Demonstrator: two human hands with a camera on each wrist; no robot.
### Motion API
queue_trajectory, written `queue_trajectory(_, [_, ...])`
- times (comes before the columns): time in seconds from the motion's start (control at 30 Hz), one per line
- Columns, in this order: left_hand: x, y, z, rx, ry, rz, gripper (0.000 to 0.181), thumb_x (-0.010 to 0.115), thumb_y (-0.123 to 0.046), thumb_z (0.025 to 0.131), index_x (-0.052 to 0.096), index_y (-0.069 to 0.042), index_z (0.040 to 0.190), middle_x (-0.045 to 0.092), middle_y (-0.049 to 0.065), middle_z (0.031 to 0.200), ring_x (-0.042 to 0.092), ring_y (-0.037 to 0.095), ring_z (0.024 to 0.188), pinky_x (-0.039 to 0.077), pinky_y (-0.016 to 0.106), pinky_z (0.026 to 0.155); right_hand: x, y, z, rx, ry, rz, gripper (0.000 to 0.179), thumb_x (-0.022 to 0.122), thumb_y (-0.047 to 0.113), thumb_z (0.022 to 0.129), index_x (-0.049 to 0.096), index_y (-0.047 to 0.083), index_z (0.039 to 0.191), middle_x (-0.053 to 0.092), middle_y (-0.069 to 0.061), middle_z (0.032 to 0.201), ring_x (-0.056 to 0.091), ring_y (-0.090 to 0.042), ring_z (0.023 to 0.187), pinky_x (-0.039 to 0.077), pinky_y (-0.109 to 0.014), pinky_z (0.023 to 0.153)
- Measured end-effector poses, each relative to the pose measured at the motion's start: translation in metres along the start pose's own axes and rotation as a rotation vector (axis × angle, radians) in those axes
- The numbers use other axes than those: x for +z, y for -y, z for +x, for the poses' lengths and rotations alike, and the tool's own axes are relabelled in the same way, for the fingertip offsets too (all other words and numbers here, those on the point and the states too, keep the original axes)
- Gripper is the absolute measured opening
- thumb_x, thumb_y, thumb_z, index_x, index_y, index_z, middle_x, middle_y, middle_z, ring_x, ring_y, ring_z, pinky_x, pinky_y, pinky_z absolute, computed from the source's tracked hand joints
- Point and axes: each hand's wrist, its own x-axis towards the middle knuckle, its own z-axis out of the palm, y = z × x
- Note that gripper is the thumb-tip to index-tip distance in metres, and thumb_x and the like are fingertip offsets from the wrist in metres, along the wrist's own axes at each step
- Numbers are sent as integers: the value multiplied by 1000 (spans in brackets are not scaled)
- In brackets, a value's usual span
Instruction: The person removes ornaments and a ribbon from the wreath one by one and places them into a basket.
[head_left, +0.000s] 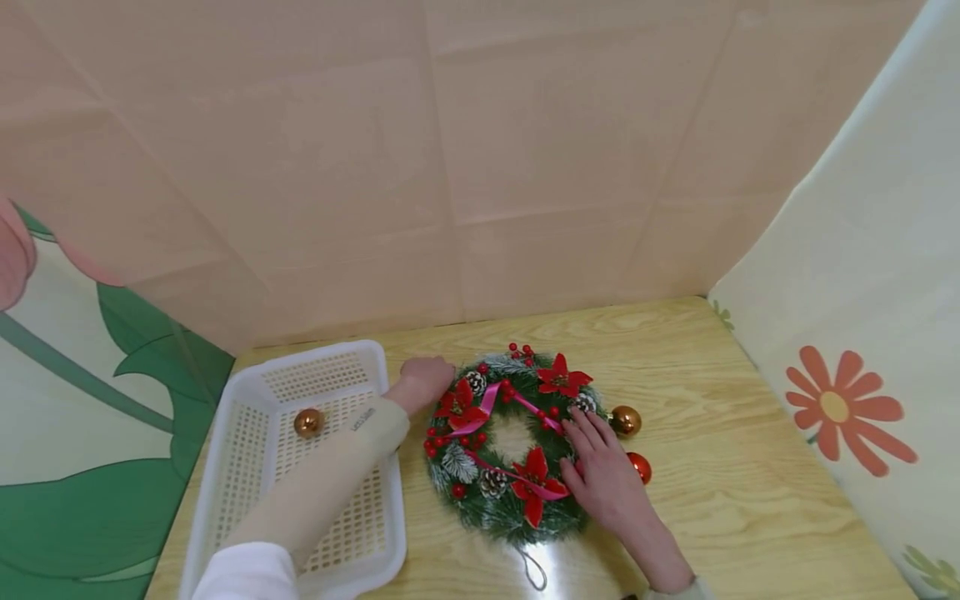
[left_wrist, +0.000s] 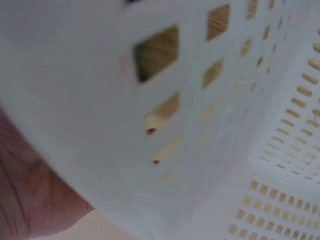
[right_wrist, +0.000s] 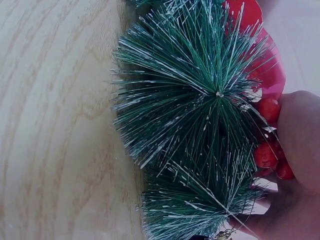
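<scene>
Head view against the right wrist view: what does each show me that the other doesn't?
Only the head view shows the left hand at the wreath's left side, the pinecones, and the basket with a gold ball in it.

Only the right wrist view shows the wreath's single needles up close, many white-tipped.

Both show the wreath, right hand, berries and table.

Bright, with glare on the table [head_left: 750, 467] far from its back edge. Blurred on the basket [left_wrist: 90, 120] at left wrist, crisper on the wreath [right_wrist: 195, 100] at right.
</scene>
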Motion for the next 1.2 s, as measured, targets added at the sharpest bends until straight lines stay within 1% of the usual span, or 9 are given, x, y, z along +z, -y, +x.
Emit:
queue_trajectory(0.17, [-4, 1, -2, -7, -53, -2, 18, 58, -9, 103, 71, -14, 93, 68, 6, 95, 67, 22, 84, 58, 43, 66, -1, -1, 1, 23, 46, 10, 54, 70, 18, 93, 57, -7, 139, 45, -25, 154, 38, -44, 141, 38, -56, 112])
queue_trajectory(0.37, [-15, 8, -2, 4, -98, -19, 12, 62, -13, 100, 68, -13, 89, 67, 8, 95, 66, 25, 82, 58, 44, 66, -2, -1, 1, 37, 72, 13, 55, 70, 19, 94, 56, -7, 140, 44, -24, 155, 36, -44, 143, 37, -56, 113])
queue_trajectory(0.5, [-22, 16, -4, 35, -138, -3, 7, 61, -11, 100, 65, -11, 94, 66, 10, 98, 68, 30, 85, 58, 46, 71, -1, -1, 1, 35, 64, 14, 54, 70, 19, 94, 56, -7, 140, 44, -24, 154, 37, -45, 142, 37, -56, 112])
queue_trajectory(0.63, [-29, 20, -8, 55, -162, 4, 5, 58, -8, 101, 63, -11, 103, 65, 12, 103, 67, 33, 89, 58, 48, 74, 0, -1, 1, 19, 39, 9, 54, 71, 18, 93, 58, -7, 138, 46, -25, 152, 39, -45, 140, 39, -58, 110])
queue_trajectory(0.77, [-39, 22, -16, 71, -202, -25, 7, 64, -8, 99, 61, -11, 104, 65, 12, 105, 67, 32, 90, 58, 48, 73, 0, -1, 0, 13, 28, 2, 53, 71, 17, 92, 58, -7, 137, 47, -25, 151, 41, -45, 139, 40, -57, 109])
queue_trajectory(0.87, [-47, 22, -23, 81, -236, -36, 10, 66, -9, 97, 63, -11, 107, 64, 12, 106, 67, 31, 89, 58, 47, 71, -2, -2, -1, 27, 53, 4, 53, 70, 18, 93, 57, -7, 139, 46, -25, 152, 39, -45, 140, 39, -57, 111])
queue_trajectory(0.97, [-57, 21, -31, 92, -262, -30, 19, 64, -13, 100, 63, -10, 119, 63, 12, 109, 66, 30, 87, 58, 45, 70, -4, -3, -2, 50, 72, 9, 54, 69, 18, 94, 56, -7, 140, 45, -24, 154, 37, -44, 142, 37, -57, 112])
queue_trajectory(1.07, [-69, 20, -43, 102, -290, -46, 31, 64, -17, 101, 60, -10, 131, 63, 11, 113, 65, 28, 88, 58, 43, 72, -5, -5, -2, 61, 75, 9, 54, 69, 19, 95, 56, -7, 141, 44, -24, 154, 36, -44, 143, 37, -57, 113])
queue_trajectory(1.2, [-79, 25, -62, 119, -343, -81, 36, 68, -19, 99, 60, -10, 133, 63, 11, 113, 66, 27, 90, 58, 42, 72, -3, -6, -2, 57, 65, 9, 54, 68, 19, 95, 56, -7, 140, 44, -25, 154, 36, -45, 142, 36, -57, 113])
